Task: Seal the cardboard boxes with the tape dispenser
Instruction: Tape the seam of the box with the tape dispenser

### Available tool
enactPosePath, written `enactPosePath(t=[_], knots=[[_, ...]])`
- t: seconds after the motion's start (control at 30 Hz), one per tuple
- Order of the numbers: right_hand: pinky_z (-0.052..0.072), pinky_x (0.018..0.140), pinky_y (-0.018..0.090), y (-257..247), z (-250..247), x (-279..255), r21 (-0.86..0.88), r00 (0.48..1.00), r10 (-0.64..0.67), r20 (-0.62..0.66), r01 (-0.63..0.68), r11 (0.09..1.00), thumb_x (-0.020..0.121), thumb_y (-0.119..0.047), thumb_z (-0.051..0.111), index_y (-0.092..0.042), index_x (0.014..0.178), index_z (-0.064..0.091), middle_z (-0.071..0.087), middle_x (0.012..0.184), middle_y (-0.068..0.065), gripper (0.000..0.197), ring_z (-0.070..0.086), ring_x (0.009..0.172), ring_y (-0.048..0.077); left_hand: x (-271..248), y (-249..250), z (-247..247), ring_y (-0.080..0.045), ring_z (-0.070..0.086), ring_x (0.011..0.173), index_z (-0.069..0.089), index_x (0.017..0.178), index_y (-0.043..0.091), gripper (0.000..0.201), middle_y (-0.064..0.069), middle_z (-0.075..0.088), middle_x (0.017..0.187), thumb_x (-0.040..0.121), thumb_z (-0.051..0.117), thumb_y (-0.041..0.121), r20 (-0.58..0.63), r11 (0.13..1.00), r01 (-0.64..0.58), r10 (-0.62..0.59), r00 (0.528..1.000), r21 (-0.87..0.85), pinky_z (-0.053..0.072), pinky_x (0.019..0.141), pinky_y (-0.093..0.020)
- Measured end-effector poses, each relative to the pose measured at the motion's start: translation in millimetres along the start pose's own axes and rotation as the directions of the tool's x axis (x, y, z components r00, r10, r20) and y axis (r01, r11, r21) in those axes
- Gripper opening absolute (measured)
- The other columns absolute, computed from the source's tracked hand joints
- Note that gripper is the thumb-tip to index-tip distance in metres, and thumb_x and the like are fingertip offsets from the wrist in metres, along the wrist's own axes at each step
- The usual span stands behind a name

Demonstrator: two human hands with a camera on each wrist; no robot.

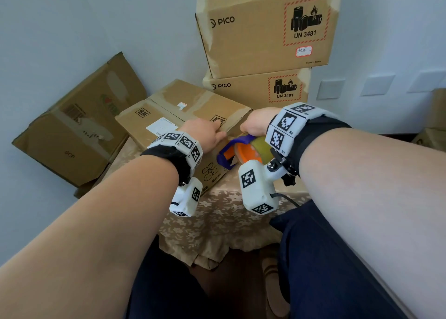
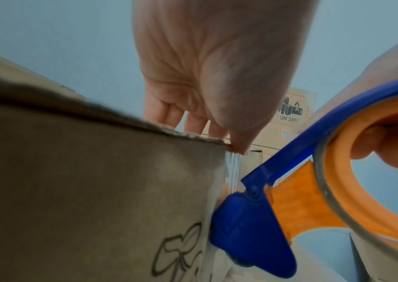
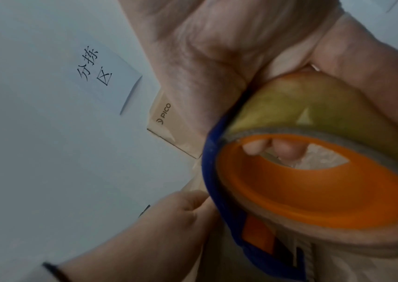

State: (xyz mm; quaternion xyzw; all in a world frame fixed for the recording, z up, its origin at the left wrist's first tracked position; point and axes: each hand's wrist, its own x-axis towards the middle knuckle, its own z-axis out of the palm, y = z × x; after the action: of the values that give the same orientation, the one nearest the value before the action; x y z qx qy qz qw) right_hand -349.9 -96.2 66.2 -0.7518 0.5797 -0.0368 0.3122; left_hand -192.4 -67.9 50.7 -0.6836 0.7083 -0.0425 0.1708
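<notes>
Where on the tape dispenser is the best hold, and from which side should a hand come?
Grip the tape dispenser around its roll, from the end away from the blue cutter nose, fingers hooked through the orange core. The open ring offers a wrap-around grip and leaves the nose free against the box edge. The right hand holds it this way, while the left hand presses the box's top.

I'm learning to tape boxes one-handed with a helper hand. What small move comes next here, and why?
Probably draw the dispenser down the box side a little, then tear. The left hand presses the top edge at the corner, a strip of tape runs from under its thumb down to the blue blade end, and the right hand grips the roll.
</notes>
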Motion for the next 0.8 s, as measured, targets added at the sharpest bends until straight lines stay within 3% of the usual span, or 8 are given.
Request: enactPosePath(t=[0.07, 0.13, 0.23, 0.5, 0.67, 0.8], knots=[[0.034, 0.079, 0.034, 2, 0, 6, 0.034, 1.0, 0.026, 0.013, -0.027, 0.999, 0.095, -0.027, 0.045, -0.026, 0.067, 0.034, 0.036, 0.073, -0.006, 0.03, 0.036, 0.063, 0.011, 0, -1, 0, -0.029, 0.056, 0.111, 0.038, 0.14, 0.014, 0.055, -0.012, 0.058, 0.126, 0.101, 0.022, 0.048, -0.007, 1.0, -0.006, 0.006, 1.0, -0.003, 0.049, 0.089, -0.039], [0.035, 0.079, 0.035, 8, 1, 12, 0.074, 0.998, 0.055, 0.019, -0.056, 0.996, 0.092, -0.03, 0.049, -0.027, 0.068, 0.038, 0.039, 0.076, -0.005, 0.027, 0.045, 0.078, 0.02, -1, -2, 1, -0.029, 0.055, 0.113, 0.037, 0.141, 0.014, 0.055, -0.012, 0.056, 0.13, 0.101, 0.022, 0.048, -0.014, 1.0, -0.01, 0.01, 1.0, -0.002, 0.048, 0.091, -0.04], [0.041, 0.083, 0.038, 23, 7, 18, 0.078, 0.993, 0.11, 0.039, -0.113, 0.991, 0.088, -0.034, 0.051, -0.027, 0.069, 0.042, 0.049, 0.088, 0.0, 0.022, 0.045, 0.092, 0.025, 0, -3, 3, -0.03, 0.057, 0.111, 0.038, 0.141, 0.014, 0.055, -0.012, 0.057, 0.129, 0.101, 0.022, 0.048, -0.028, 1.0, -0.016, 0.016, 0.999, -0.012, 0.049, 0.09, -0.04], [0.044, 0.094, 0.043, 24, 49, 16, -0.091, 0.989, 0.111, 0.096, -0.102, 0.991, 0.095, -0.029, 0.044, -0.027, 0.065, 0.033, 0.045, 0.1, 0.004, 0.031, 0.042, 0.091, 0.023, 1, -4, 4, -0.03, 0.056, 0.112, 0.033, 0.144, 0.015, 0.057, -0.011, 0.055, 0.132, 0.1, 0.019, 0.049, -0.018, 1.0, -0.016, 0.016, 1.0, -0.006, 0.049, 0.087, -0.04], [0.046, 0.095, 0.045, 31, 35, 19, -0.046, 0.991, 0.115, 0.061, -0.113, 0.993, 0.09, -0.039, 0.048, -0.029, 0.067, 0.039, 0.049, 0.099, 0.003, 0.027, 0.046, 0.09, 0.025, 0, -4, 5, -0.029, 0.055, 0.116, 0.028, 0.147, 0.015, 0.059, -0.01, 0.051, 0.137, 0.1, 0.019, 0.049, 0.0, 0.999, -0.012, 0.012, 1.0, -0.043, 0.049, 0.09, -0.04], [0.042, 0.092, 0.04, 37, 29, 8, 0.012, 0.99, 0.131, 0.059, -0.132, 0.991, 0.094, -0.034, 0.045, -0.029, 0.067, 0.036, 0.046, 0.09, 0.0, 0.029, 0.043, 0.093, 0.023, -8, -7, 2, -0.026, 0.057, 0.109, 0.036, 0.14, 0.01, 0.056, -0.011, 0.053, 0.132, 0.101, 0.024, 0.048, 0.0, 0.99, 0.006, -0.006, 1.0, -0.144, 0.049, 0.084, -0.037]])
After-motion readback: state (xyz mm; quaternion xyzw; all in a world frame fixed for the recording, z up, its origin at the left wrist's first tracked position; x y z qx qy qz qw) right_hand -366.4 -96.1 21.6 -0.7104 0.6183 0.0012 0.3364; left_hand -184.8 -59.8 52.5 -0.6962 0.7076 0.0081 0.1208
